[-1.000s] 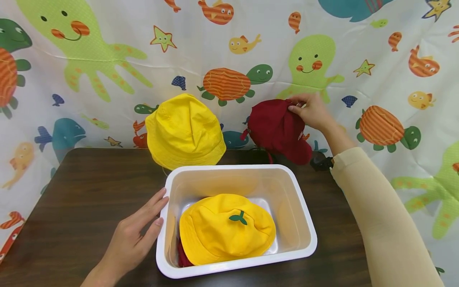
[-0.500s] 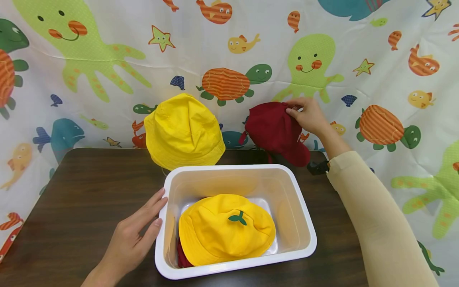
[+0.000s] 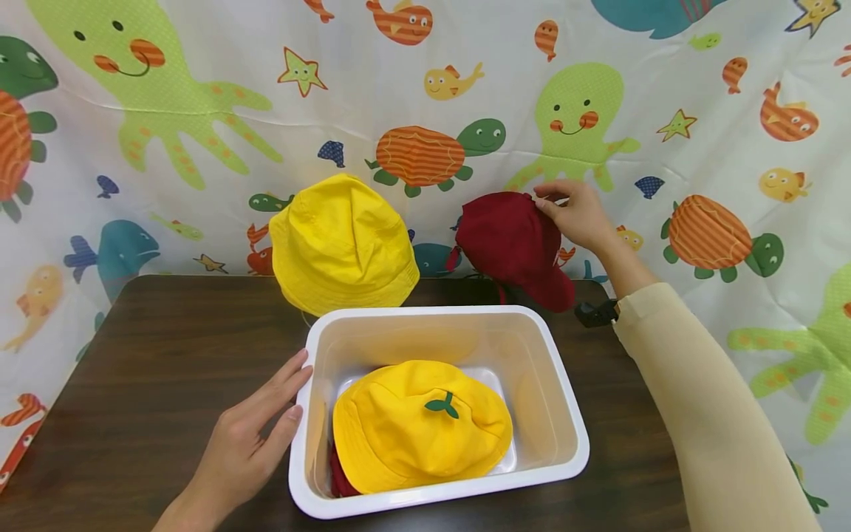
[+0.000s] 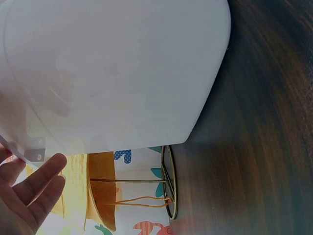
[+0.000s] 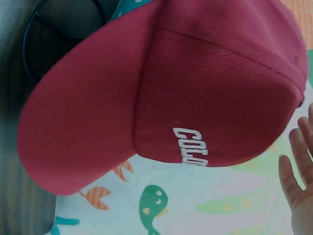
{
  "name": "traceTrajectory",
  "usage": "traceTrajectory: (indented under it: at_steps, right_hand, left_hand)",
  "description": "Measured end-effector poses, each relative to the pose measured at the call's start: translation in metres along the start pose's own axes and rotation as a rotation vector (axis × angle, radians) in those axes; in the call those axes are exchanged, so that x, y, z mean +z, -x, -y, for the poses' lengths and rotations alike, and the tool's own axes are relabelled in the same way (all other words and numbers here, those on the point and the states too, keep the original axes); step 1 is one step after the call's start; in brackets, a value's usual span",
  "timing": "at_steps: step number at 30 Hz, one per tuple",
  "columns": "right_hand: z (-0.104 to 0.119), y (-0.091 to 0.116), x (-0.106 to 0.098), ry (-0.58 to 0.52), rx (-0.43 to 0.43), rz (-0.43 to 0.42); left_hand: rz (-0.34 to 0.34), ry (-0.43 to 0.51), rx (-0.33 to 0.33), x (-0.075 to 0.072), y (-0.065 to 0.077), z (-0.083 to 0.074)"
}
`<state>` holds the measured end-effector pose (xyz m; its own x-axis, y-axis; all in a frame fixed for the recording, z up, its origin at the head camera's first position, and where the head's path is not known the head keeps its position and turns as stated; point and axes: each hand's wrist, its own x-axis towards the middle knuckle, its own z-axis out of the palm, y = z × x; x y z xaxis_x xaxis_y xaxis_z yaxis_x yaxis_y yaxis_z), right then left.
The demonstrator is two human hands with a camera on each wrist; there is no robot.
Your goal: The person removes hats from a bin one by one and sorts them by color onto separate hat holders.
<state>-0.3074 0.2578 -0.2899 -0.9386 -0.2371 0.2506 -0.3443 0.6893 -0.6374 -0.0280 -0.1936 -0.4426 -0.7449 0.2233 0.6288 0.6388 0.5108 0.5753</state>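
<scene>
A dark red baseball cap point(image 3: 508, 240) with white lettering hangs at the back right, on a stand with a black ring base point(image 5: 25, 54) seen in the right wrist view. My right hand point(image 3: 577, 213) is beside the top of the cap; in the right wrist view its fingers point(image 5: 293, 178) are extended and apart from the cloth. Against the left rim of a white plastic tub point(image 3: 577, 436) rest the fingers of my left hand point(image 3: 246, 436). Inside the tub lies a yellow hat point(image 3: 412, 436) with a green sprout patch, partly covering something dark red point(image 3: 341, 476).
A yellow bucket hat point(image 3: 342, 251) sits behind the tub on a gold wire stand point(image 4: 174, 196). Everything stands on a dark wooden table point(image 3: 166, 355). Behind it hangs a white curtain point(image 3: 239, 44) printed with sea animals.
The red cap has come down slightly onto its stand. My right hand has loosened its pinch on the cap's top and drawn a little to the right. My left hand stays at the tub.
</scene>
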Motion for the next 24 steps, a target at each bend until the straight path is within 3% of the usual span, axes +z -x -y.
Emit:
traceTrajectory:
  at_steps: [14, 24]
  right_hand:
    - [0.012, 0.015, -0.014, -0.022, 0.009, 0.002]
    - [0.022, 0.032, -0.018, -0.017, -0.042, -0.017]
  left_hand:
    - [-0.012, 0.000, 0.006, 0.002, 0.000, 0.000]
    - [0.023, -0.009, -0.055, 0.001, 0.001, -0.003]
